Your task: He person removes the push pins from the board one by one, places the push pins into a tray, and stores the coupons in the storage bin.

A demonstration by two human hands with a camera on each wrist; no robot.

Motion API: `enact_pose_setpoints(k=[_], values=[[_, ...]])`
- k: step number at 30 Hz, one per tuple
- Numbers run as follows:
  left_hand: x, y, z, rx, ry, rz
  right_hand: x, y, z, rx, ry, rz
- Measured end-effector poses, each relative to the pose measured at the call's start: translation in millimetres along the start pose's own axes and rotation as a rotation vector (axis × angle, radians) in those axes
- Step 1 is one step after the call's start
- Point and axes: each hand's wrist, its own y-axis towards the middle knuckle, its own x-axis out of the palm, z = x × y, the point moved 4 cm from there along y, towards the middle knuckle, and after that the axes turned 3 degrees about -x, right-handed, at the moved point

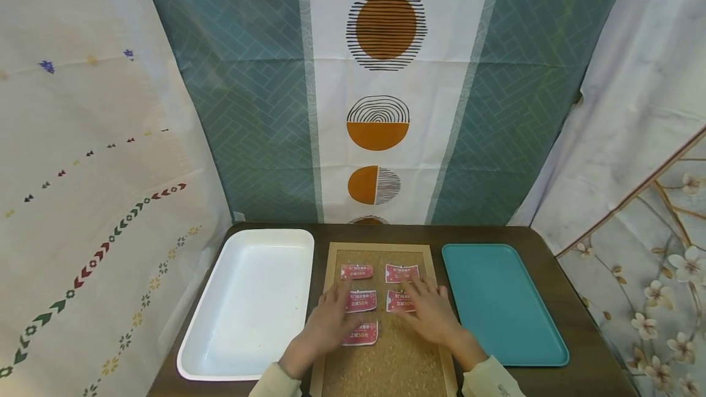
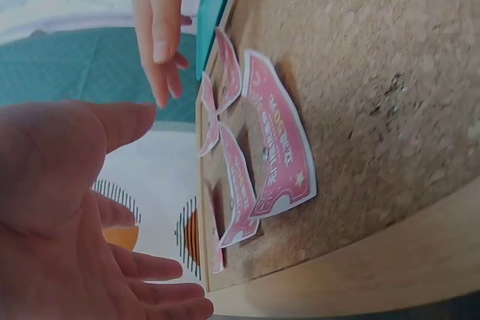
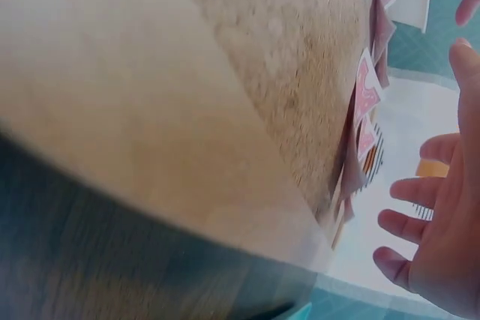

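A cork board (image 1: 397, 360) with a pale wooden frame lies on the table, and several red-pink paper coupons with white print are on it in two columns. My left hand (image 1: 326, 323) hovers over the left column, beside the lowest coupon (image 1: 364, 334), fingers spread and holding nothing. Over the right column is my right hand (image 1: 434, 316), its fingertips partly covering the upper right coupon (image 1: 399, 272) and the one below it (image 1: 396, 301). In the left wrist view, the nearest coupon (image 2: 283, 148) curls up off the cork, with a small shiny spot at its middle.
A white tray (image 1: 250, 305) stands left of the board, and a flat teal tray (image 1: 502, 305) lies to its right. The dark brown table (image 1: 380, 233) reaches back to a patterned curtain (image 1: 265, 109). Light cloths (image 1: 83, 158) hang at both sides.
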Motion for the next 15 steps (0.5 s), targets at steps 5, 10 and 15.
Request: enact_pose_setpoints(k=[5,10,15], values=[[3.8,-3.9,1.4,-0.014,0.003,0.013,3.7,2.9,-6.8,-0.03,0.003,0.01],[7.3,-5.7,1.8,-0.023,0.004,0.024,8.4,6.3,-13.1,-0.053,-0.02,0.023],[10.3,-9.4,1.9,-0.015,0.02,0.077,12.5,9.8,-21.9,-0.032,-0.032,0.014]])
